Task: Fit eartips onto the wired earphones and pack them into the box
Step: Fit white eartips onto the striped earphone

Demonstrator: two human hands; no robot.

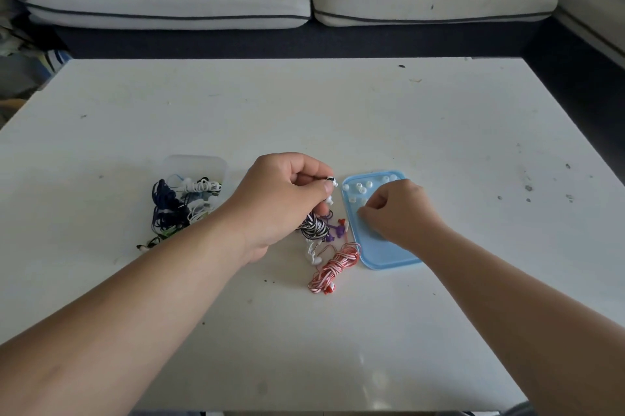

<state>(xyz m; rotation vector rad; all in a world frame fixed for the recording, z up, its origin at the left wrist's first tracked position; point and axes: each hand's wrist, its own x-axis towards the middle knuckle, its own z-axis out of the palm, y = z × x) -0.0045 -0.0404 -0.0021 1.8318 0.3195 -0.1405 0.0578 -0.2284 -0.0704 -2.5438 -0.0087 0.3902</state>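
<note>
Bud of zebra-striped earphones (314,226) pinched at left hand (287,199) fingertips, coiled cord hanging below the fingers. Right hand (399,209) fingers curled down onto blue lid (382,253); loose eartips (362,190) just beyond them; whether one is pinched, cannot tell. Clear box (196,165) holding cords, left of the knuckles.

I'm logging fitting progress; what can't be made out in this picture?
Head view:
- Whether the right hand pinches one of the eartips: its curled fingers hide the fingertips on the lid.
- Whether the earbud in the left hand has a tip: too small.
- How many earphones the box holds: tangled cords overlap.
</note>
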